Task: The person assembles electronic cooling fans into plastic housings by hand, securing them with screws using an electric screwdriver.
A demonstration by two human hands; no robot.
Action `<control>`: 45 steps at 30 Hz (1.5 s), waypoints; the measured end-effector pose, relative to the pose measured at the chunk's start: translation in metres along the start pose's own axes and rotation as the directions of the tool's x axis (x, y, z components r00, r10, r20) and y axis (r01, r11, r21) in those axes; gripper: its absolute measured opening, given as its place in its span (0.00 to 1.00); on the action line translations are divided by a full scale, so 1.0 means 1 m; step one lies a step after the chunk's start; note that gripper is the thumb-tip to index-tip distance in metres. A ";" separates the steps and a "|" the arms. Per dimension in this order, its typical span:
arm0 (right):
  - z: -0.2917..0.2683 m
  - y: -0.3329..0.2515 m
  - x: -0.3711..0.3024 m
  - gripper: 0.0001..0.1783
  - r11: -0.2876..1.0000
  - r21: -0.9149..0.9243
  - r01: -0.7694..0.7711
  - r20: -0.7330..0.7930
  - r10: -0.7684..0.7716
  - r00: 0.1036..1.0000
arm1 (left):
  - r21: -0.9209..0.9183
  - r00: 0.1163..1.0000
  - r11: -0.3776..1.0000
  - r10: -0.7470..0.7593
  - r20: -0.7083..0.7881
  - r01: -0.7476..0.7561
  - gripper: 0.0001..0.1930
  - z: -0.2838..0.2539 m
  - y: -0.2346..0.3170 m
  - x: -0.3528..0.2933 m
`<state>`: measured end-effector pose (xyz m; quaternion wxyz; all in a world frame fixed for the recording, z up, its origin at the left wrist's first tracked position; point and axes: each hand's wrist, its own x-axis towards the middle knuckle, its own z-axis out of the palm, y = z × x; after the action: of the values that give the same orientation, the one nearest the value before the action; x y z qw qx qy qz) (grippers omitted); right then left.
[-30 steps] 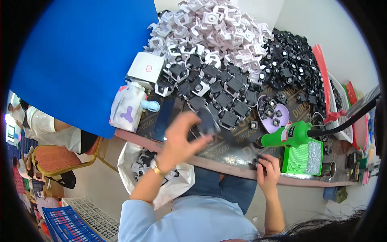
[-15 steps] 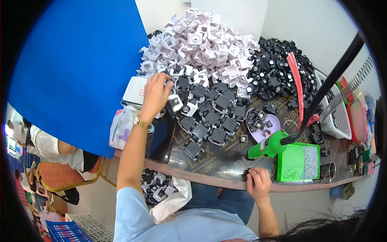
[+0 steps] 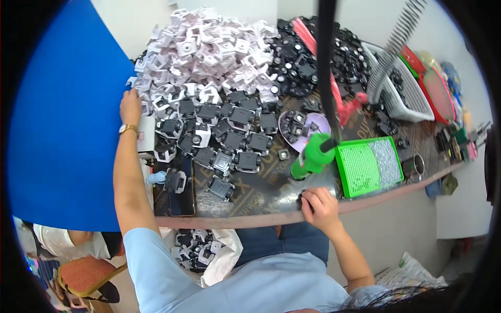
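Note:
My left hand (image 3: 130, 109) reaches to the left edge of a heap of white plastic brackets (image 3: 209, 52). Its fingertips are beside an outer bracket, bent away and partly hidden, so I cannot see whether they grip it. My right hand (image 3: 319, 206) rests at the table's front edge, thumb and fingers closed on a small black part (image 3: 303, 194), mostly covered. Between the hands lie several black-and-white assembled units (image 3: 240, 117). One similar unit (image 3: 175, 180) sits by the dark phone-like slab (image 3: 182, 201). A green electric screwdriver (image 3: 313, 156) hangs above the table near my right hand.
Right of the screwdriver stands a green tray (image 3: 369, 166) of small metal pieces. Behind it are a purple plate (image 3: 324, 125) with small black parts, a black parts heap (image 3: 297, 65) and a white basket (image 3: 409, 101). A blue panel (image 3: 68, 130) borders the left side.
My left hand has moved from among the black units to the left edge of the white heap. My right hand stays at the table edge. The whole view has shifted and turned.

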<state>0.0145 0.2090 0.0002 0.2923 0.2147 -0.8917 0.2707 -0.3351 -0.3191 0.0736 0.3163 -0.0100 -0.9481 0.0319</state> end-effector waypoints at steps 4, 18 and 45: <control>-0.002 -0.001 0.000 0.11 0.998 0.033 -0.058 -0.017 0.059 0.998 | 0.198 0.994 0.980 0.020 -0.109 0.002 0.06 -0.018 -0.009 -0.001; 0.002 0.029 0.030 0.17 0.956 0.198 -0.216 0.156 0.187 0.970 | -0.838 0.793 0.103 0.281 0.541 0.536 0.03 -0.197 0.222 -0.251; -0.037 0.026 0.019 0.09 0.847 0.275 -0.454 0.333 0.359 0.872 | -0.881 0.872 0.465 0.392 0.294 0.088 0.40 -0.166 0.310 -0.293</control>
<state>0.0008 0.2472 0.0282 0.0617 0.1016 -0.8866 0.4471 -0.0020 -0.0122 0.0096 0.0289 -0.2491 -0.8699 -0.4248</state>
